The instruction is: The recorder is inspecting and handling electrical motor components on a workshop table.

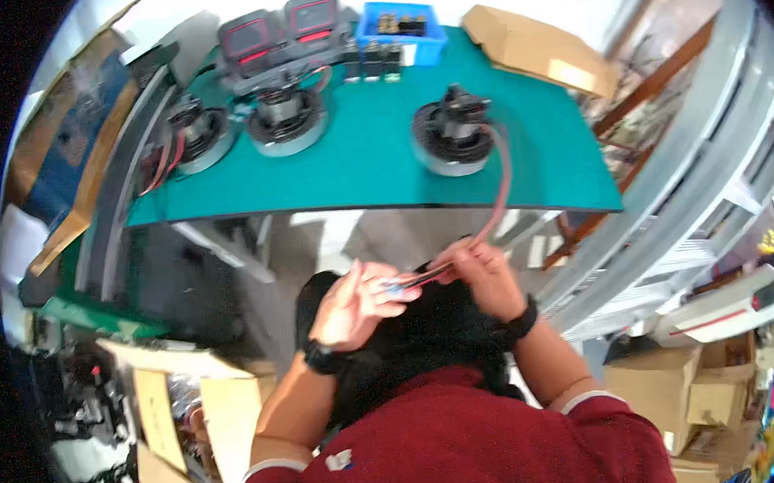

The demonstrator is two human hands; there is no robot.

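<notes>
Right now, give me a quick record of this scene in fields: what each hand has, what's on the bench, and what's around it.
Left hand: pinches the wire ends, wrist strap on
Right hand: grips the same red and black wire bundle
Wire source: round motor unit on the green mat
Also on mat: two more motor units, a blue bin
Surroundings: cardboard boxes lower left, more at lower right

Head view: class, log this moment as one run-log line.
left hand: pinching wire ends | right hand: gripping wire bundle | bundle runs to round motor on green mat
</notes>
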